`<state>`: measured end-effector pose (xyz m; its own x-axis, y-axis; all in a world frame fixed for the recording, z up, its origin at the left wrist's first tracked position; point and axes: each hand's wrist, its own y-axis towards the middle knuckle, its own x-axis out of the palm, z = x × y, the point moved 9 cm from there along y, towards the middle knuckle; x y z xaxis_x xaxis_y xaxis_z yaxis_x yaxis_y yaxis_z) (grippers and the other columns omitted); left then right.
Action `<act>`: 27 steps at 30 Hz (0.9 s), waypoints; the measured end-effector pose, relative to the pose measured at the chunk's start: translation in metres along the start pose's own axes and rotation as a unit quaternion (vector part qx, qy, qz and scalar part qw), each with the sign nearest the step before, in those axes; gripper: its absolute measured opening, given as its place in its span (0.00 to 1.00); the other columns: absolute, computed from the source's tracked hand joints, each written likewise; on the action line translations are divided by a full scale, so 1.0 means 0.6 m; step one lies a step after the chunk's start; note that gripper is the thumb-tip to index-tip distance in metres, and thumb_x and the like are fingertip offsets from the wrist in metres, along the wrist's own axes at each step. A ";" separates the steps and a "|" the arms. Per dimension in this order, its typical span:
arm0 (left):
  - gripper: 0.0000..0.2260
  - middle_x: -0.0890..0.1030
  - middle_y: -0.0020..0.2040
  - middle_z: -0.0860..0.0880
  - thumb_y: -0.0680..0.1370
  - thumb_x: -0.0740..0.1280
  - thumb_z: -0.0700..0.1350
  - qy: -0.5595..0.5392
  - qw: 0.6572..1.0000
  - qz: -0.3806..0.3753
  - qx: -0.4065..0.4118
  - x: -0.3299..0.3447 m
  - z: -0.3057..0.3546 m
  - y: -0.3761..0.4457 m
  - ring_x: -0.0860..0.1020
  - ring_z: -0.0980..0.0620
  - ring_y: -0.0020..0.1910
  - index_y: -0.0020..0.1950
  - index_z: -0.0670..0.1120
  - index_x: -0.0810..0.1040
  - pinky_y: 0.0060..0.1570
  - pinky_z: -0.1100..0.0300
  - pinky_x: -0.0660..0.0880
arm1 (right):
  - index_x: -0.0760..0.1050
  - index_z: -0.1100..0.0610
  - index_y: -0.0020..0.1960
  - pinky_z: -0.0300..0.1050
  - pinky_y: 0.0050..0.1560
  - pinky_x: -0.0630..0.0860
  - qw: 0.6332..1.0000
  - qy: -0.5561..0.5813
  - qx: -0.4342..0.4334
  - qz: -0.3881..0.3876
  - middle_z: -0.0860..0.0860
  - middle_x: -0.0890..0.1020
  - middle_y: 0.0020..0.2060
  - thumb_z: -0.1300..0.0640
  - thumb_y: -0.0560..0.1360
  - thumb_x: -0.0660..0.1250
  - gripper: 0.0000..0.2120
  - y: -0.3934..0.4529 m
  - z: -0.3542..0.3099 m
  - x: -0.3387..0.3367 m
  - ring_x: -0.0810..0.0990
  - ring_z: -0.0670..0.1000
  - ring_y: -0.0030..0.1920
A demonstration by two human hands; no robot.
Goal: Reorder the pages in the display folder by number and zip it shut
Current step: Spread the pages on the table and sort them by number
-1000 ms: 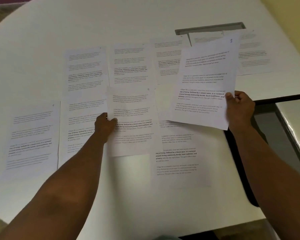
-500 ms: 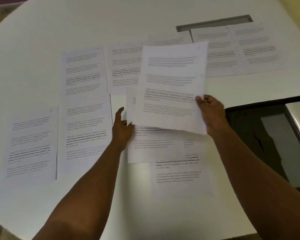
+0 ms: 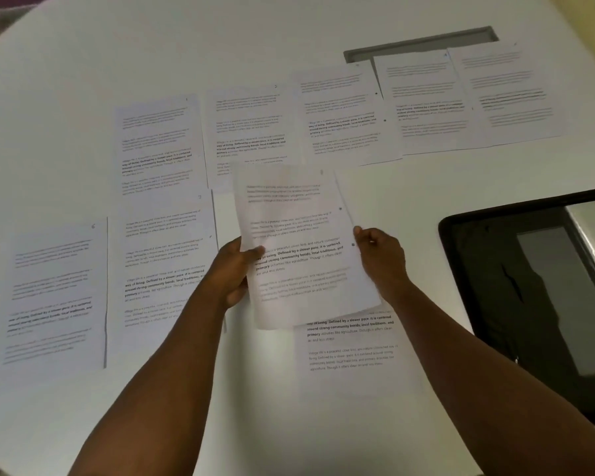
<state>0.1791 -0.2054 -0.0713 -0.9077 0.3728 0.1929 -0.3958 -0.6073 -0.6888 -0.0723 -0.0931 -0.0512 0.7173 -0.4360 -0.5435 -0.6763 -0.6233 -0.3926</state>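
Pages (image 3: 303, 242) sit pinched between my left hand (image 3: 232, 273) and right hand (image 3: 380, 257) above the table (image 3: 289, 407); bold print reads "Defined by a slower pace."

I see left hand (image 3: 232, 273) gripping held page (image 3: 299, 249) at its left edge | right hand (image 3: 380, 257) pinching its right edge | other pages (image 3: 162, 146) spread flat across white counter (image 3: 255, 39) | open black display folder (image 3: 529, 297) at right.
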 end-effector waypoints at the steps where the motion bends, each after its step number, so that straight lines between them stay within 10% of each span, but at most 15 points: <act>1: 0.17 0.82 0.59 0.42 0.79 0.64 0.35 -0.027 0.999 -0.020 -0.002 0.003 0.002 -0.001 0.81 0.42 0.57 0.68 0.44 0.74 0.59 0.42 0.76 | 0.79 0.56 0.52 0.41 0.52 0.70 1.000 0.002 0.006 0.030 0.50 0.81 0.48 0.46 0.81 0.60 0.16 0.003 0.002 -0.014 0.78 0.50 0.51; 7: 0.20 0.79 0.64 0.41 0.77 0.65 0.38 -0.123 0.990 -0.064 -0.009 -0.011 0.002 -0.002 0.77 0.41 0.63 0.70 0.43 0.73 0.63 0.42 0.73 | 0.77 0.62 0.61 0.54 0.64 0.74 0.984 0.105 0.112 -0.093 0.62 0.81 0.57 0.38 0.73 0.69 0.29 0.026 0.036 0.009 0.80 0.58 0.57; 9: 0.20 0.79 0.64 0.42 0.77 0.66 0.38 -0.118 0.992 -0.034 -0.009 -0.023 -0.005 0.005 0.77 0.43 0.63 0.69 0.43 0.74 0.65 0.43 0.71 | 0.81 0.63 0.52 0.47 0.55 0.74 0.972 0.143 0.114 -0.145 0.65 0.82 0.50 0.45 0.73 0.71 0.20 0.018 0.033 0.017 0.79 0.54 0.49; 13: 0.17 0.81 0.60 0.45 0.78 0.66 0.37 -0.028 0.999 0.024 0.014 -0.027 0.013 0.016 0.81 0.48 0.57 0.67 0.43 0.75 0.58 0.49 0.77 | 0.76 0.55 0.37 0.38 0.37 0.72 0.994 0.080 0.063 -0.037 0.49 0.78 0.33 0.56 0.75 0.71 0.10 0.051 0.036 -0.065 0.75 0.48 0.34; 27: 0.29 0.79 0.62 0.42 0.71 0.76 0.44 0.315 0.896 0.292 0.109 -0.145 0.073 0.001 0.78 0.41 0.59 0.70 0.46 0.68 0.61 0.46 0.74 | 0.78 0.64 0.48 0.43 0.44 0.76 0.996 -0.036 0.080 0.032 0.58 0.83 0.48 0.54 0.77 0.68 0.11 0.143 0.082 -0.221 0.81 0.56 0.45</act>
<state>0.2518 -0.2689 -0.0578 -0.7372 0.2269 -0.6364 0.0411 -0.9251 -0.3775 -0.2336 -0.0571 -0.0494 0.6621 -0.4196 -0.6209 -0.7421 -0.4824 -0.4654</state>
